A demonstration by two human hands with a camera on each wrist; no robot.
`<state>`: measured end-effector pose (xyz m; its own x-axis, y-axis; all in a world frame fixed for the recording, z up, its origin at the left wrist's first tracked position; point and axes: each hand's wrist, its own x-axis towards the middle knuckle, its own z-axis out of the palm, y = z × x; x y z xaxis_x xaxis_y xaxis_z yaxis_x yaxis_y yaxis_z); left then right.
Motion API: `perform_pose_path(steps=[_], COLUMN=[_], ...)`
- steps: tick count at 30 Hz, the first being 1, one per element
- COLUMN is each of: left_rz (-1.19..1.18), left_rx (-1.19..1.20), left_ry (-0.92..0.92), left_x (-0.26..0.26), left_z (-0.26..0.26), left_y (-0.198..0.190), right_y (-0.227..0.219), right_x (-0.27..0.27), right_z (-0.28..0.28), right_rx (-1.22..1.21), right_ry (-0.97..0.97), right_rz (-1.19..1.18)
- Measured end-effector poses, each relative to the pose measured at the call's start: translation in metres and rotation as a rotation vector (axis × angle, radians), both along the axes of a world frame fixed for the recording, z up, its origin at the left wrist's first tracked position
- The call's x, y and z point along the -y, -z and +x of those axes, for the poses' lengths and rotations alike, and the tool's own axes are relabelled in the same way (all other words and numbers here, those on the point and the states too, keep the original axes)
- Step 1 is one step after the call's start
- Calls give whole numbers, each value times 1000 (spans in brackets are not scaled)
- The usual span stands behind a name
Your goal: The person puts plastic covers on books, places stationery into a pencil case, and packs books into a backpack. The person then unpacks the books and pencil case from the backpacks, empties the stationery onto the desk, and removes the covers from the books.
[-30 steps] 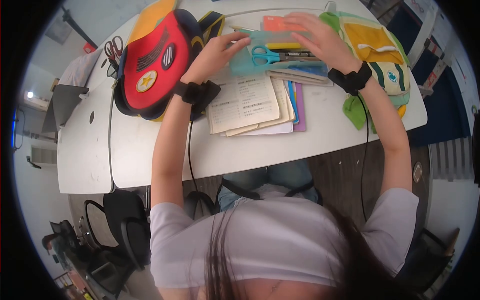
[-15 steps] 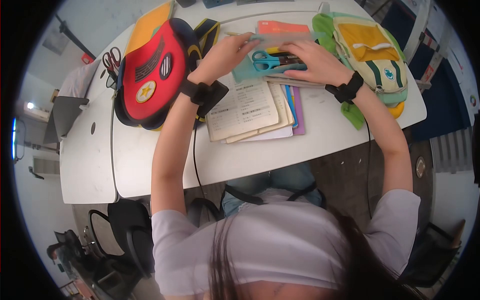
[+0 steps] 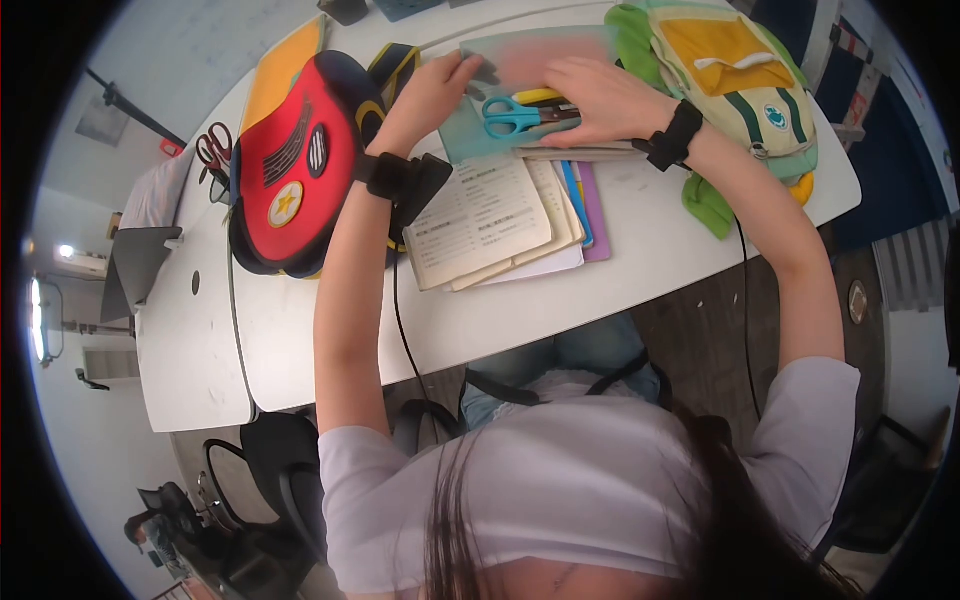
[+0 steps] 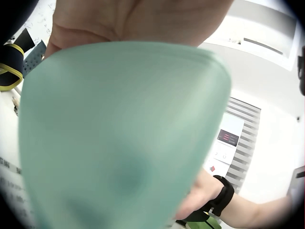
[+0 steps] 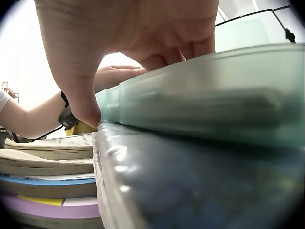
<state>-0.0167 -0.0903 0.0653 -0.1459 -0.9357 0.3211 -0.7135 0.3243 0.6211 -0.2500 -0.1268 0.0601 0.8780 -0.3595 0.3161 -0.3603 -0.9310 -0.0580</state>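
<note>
A translucent teal case (image 3: 465, 140) lies with its lid (image 3: 545, 55) raised; blue-handled scissors (image 3: 510, 117) and a yellow item (image 3: 538, 96) are inside. The left hand (image 3: 428, 98) grips the lid's left end, some fingers showing dimly through it. In the left wrist view a rounded teal surface (image 4: 114, 109) hides most of the fingers of the left hand (image 4: 138, 21). Reaching over the case's right part, the right hand (image 3: 612, 102) holds it; in the right wrist view the thumb of that hand (image 5: 133, 33) is at the near side of the case (image 5: 200, 93), other fingers beyond.
Papers and books (image 3: 480, 225) are stacked just in front of the case. A red and navy bag (image 3: 300, 170) stands at left, a cream, green and yellow backpack (image 3: 730, 85) at right. Scissors with dark red handles (image 3: 214, 146) are at far left, by a yellow-orange folder (image 3: 283, 70).
The right hand has come down from the lid onto the case's right part. Held by the left hand, the lid shows a broader face. The head view has shifted slightly.
</note>
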Motion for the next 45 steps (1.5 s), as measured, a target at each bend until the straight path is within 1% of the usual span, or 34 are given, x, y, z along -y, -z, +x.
perform_pose_path(steps=[4,7,9,13,15,16,18,19,21,22,24,25,27,28,30,31,33,34,36,37,38,39,41,42,43,44,45], left_rz=[14,-1,-16,31,40,40,16,16,15,14,59,57,47,46,71,69,19,23,-9,-25,-37,-46,-31,33,26,31,34], left_rx=[27,29,2,9,41,38,28,28,15,16,-8,-8,37,35,-29,-31,-93,-156,-46,-7,-82,-80,-12,-41,-38,-52,-67], left_ry=[-13,13,71,31,2,0,53,50,79,77,67,66,37,36,72,67,130,162,103,79,135,120,51,36,26,38,50], left_x=[1,3,1,-2,-4,-4,-4,-5,-5,-6,-6,-6,-7,-7,-11,-8,-2,-1,-5,-7,-7,-7,-13,-18,-21,-23,-25], left_z=[0,2,-3,-7,-7,-8,-7,-7,-8,-8,-8,-9,-9,-9,-12,-11,-7,-6,-9,-10,-10,-10,-10,-11,-9,-7,-4], left_y=[-1,2,-2,-7,-8,-9,-9,-10,-10,-11,-11,-12,-12,-12,-16,-12,-6,-2,-7,-9,-8,-8,-10,-17,-18,-19,-18], right_y=[3,4,6,5,-3,-2,2,6,11,13,3,-2,-14,-15,-17,-15,-10,-6,-4,-4,-8,-11,-16,-17,-18,-14,-25], right_x=[-1,-1,0,1,-4,-3,0,5,13,16,14,12,4,2,2,2,5,7,9,10,9,7,5,7,9,11,7], right_z=[-1,-2,-1,-1,0,0,0,0,3,3,7,8,10,9,8,6,6,6,7,7,7,6,3,0,-2,-5,-6], right_rx=[18,56,56,94,-32,-35,18,17,148,148,28,28,-155,-157,-97,-100,56,53,3,0,-32,-63,-40,57,155,312,312], right_ry=[0,-21,0,18,75,72,27,25,-81,-84,-18,-19,75,74,4,-1,-155,-174,-154,-172,-125,-77,-96,-111,-127,-97,-109], right_rz=[21,-1,-61,-53,61,61,83,83,126,126,406,405,514,513,503,501,495,489,695,688,683,678,665,707,749,472,465])
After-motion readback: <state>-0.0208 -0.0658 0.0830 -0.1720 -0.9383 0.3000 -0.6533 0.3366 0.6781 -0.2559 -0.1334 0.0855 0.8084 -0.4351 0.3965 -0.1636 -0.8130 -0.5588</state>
